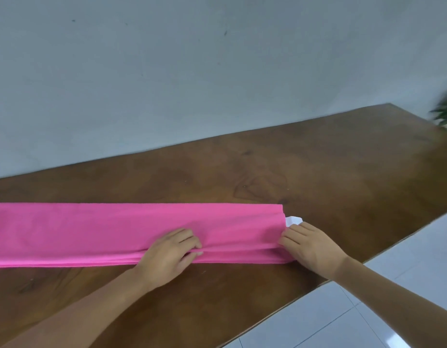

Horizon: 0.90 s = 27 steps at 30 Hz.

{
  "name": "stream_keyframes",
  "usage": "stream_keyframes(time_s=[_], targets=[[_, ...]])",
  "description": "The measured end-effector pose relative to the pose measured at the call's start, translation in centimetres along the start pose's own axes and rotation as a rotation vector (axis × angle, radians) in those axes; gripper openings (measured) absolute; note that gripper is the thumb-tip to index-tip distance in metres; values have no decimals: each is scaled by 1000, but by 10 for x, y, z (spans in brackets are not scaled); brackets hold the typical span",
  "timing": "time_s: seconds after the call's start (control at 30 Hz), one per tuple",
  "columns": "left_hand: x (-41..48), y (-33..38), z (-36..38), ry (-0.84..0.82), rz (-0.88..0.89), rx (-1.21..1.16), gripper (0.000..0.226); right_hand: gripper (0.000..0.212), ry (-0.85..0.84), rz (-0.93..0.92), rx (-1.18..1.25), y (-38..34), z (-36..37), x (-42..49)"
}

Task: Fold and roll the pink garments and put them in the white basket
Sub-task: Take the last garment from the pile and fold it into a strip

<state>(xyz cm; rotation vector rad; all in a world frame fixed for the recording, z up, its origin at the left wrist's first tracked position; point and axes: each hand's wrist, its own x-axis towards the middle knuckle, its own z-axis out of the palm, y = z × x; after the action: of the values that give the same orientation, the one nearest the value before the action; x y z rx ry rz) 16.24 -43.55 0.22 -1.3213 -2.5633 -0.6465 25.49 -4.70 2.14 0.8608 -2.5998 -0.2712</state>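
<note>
Pink strip ready for rolling

The pink garment (92, 232) lies folded long on the brown table (318, 172). The left hand (167, 254) pinches its near edge to hold the layers together. The right hand (310, 247) grips the end by the white tag (292, 219), likely to start the roll.

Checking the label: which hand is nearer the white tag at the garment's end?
Right. The right hand sits just below the white tag; the left hand pinches the pink garment farther left.

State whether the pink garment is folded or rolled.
Folded, not rolled: the pink garment lies flat, a long strip with layered edges.
</note>
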Motion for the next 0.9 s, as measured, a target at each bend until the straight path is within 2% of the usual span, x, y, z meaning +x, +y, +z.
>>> stream_keyframes(time_s=[0.27,0.47,0.57,0.7,0.77,0.9], targets=[[-8,3,4,-58,-12,11,21,29,9,64,86,-27,-2,-22],[0,1,-9,-139,-85,-28,38,32,-36,299,174,-44,-19,-9],[5,-14,-15,-175,-133,40,51,38,-5,481,261,-65,-22,27],[5,-35,-19,-337,-223,124,71,49,-192,679,511,-110,-26,97],[1,-45,-19,-396,-273,144,72,50,-248,695,588,-134,-18,133],[-13,-62,-26,-407,-312,167,68,51,-274,765,655,-165,2,201]])
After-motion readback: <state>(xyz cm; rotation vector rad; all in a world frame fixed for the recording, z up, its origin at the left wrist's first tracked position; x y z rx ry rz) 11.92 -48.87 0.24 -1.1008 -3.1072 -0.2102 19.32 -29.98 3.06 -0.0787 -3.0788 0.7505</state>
